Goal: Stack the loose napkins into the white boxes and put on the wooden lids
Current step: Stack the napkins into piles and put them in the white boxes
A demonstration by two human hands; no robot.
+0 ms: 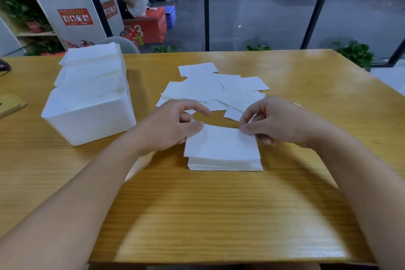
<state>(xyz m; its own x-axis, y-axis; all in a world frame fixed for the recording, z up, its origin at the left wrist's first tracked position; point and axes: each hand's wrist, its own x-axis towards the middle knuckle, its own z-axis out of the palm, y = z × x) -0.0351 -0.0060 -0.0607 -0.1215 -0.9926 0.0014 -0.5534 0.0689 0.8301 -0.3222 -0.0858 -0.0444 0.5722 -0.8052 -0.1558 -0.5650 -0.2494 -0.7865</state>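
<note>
Between the left hand (173,125) and right hand (274,123) sits the napkin stack (223,151) — both pinching its top sheet's far corners.

L hand (175,126) + R hand (276,123): fingers curled, apparently pinching; forearms extended.

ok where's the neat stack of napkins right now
Head view: the stack lies on the table centre, between both hands, just nearer than the loose napkins.

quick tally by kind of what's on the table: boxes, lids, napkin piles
white boxes: 3, in a row, all holding napkins
wooden lids: 1 in view, at the left edge
neat napkin stacks: 1
loose napkin scatters: 1
total: 6
</note>
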